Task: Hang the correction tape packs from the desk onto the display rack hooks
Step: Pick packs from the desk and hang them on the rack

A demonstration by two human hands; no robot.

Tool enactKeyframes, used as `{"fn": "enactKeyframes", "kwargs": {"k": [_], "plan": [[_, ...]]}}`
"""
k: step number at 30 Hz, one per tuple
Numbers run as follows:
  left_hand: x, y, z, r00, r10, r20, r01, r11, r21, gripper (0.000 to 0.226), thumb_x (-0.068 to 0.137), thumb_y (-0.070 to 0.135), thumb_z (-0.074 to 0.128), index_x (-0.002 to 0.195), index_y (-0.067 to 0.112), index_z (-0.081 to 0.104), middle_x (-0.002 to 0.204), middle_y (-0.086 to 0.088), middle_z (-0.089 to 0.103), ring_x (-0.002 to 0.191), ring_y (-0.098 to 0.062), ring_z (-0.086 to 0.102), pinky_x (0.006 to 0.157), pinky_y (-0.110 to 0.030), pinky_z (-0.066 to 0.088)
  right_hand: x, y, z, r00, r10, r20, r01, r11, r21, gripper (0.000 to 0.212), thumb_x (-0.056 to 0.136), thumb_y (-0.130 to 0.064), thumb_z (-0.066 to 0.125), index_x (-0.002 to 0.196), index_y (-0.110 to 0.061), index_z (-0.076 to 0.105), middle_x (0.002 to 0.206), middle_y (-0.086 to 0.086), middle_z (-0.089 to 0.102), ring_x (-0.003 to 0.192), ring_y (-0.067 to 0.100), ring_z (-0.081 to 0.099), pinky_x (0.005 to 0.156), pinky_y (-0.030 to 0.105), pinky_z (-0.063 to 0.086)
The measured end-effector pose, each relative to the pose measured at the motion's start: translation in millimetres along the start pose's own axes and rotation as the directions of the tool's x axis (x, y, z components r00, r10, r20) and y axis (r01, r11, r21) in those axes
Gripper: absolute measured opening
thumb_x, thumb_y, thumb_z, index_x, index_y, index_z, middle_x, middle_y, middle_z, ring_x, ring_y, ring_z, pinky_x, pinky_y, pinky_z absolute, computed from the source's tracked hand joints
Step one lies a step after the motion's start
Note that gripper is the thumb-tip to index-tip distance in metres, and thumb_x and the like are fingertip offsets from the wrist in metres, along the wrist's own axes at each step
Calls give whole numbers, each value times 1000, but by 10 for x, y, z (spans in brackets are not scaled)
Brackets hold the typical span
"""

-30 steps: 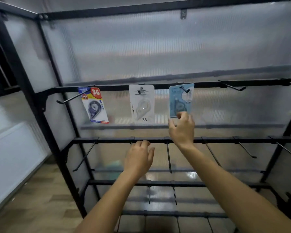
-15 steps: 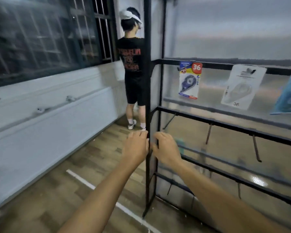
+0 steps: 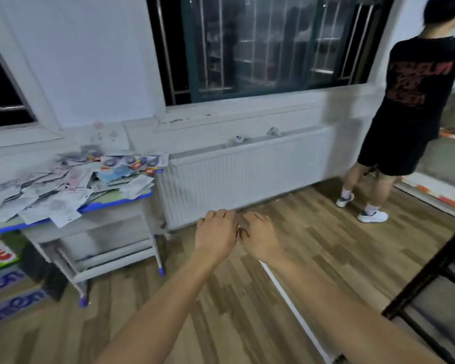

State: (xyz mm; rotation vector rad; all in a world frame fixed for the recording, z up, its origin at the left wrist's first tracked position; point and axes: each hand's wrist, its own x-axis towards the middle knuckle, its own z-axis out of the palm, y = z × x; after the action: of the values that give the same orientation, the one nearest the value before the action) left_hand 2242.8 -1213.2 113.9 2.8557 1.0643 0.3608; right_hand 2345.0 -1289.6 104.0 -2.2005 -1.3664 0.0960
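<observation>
A heap of correction tape packs [image 3: 71,179] lies on a small desk [image 3: 116,203] with a blue edge at the left. My left hand [image 3: 216,232] and my right hand [image 3: 260,237] hang side by side in the air over the floor, right of the desk, fingers loosely curled, holding nothing. Only the black frame of the display rack [image 3: 431,282] shows at the lower right corner; its hooks and hung packs are out of view.
A white radiator [image 3: 242,177] runs along the wall under a dark window. A person in black clothes [image 3: 410,114] stands at the right, back turned. Wood floor [image 3: 247,298] with a white line lies between desk and rack.
The view has swung left from the rack to the desk. My right hand has let go of the blue pack hung on a hook, and both hands have come together, holding nothing.
</observation>
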Motion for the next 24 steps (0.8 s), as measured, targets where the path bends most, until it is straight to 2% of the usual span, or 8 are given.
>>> {"fn": "enactKeyframes", "kwargs": {"k": [2, 5, 11, 17, 21, 24], "plan": [[-16, -453, 5, 995, -97, 24, 97, 995, 13, 38, 96, 25, 40, 132, 18, 48, 135, -3, 51, 123, -28, 44, 95, -40, 37, 215, -323, 312, 995, -71, 65, 70, 997, 15, 35, 89, -17, 49, 123, -14, 57, 123, 4, 60, 118, 26, 52, 98, 32, 38], [9, -1083, 22, 972, -230, 49, 228, 973, 37, 38, 95, 24, 40, 132, 19, 48, 136, -3, 50, 124, -26, 44, 95, -39, 36, 557, -751, 742, 983, -104, 154, 97, 994, 55, 40, 90, -17, 49, 130, -15, 54, 131, 4, 56, 124, 24, 47, 103, 31, 34], [323, -2268, 71, 900, -432, 59, 427, 901, 79, 37, 98, 29, 40, 133, 19, 46, 136, -2, 50, 126, -24, 42, 98, -38, 36, 1426, -1405, 1515, 942, -194, 272, 172, 980, 101, 40, 92, -20, 49, 131, -9, 50, 135, 11, 52, 126, 28, 44, 104, 34, 37], [790, -3258, -14, 797, -599, 74, 598, 801, 44, 43, 100, 36, 38, 140, 20, 41, 142, -3, 44, 131, -27, 39, 103, -42, 34, 2436, -2045, 2164, 883, -272, 382, 233, 961, 145, 42, 96, -26, 50, 135, -12, 45, 133, 10, 53, 124, 27, 46, 99, 34, 40], [926, -3823, -35, 713, -692, 116, 695, 719, 20, 41, 100, 35, 38, 137, 18, 42, 138, -6, 47, 129, -29, 40, 102, -43, 35, 2855, -2439, 2603, 840, -289, 460, 221, 955, 197, 45, 96, -28, 50, 138, -15, 42, 141, 6, 46, 129, 25, 42, 104, 35, 37], [983, -4256, -10, 656, -742, 136, 746, 665, 32, 39, 100, 33, 36, 135, 17, 43, 135, -7, 47, 127, -29, 41, 100, -42, 37, 3103, -2711, 2953, 812, -302, 500, 233, 952, 197, 44, 95, -28, 51, 136, -14, 44, 139, 6, 47, 127, 25, 43, 101, 34, 36]]}}
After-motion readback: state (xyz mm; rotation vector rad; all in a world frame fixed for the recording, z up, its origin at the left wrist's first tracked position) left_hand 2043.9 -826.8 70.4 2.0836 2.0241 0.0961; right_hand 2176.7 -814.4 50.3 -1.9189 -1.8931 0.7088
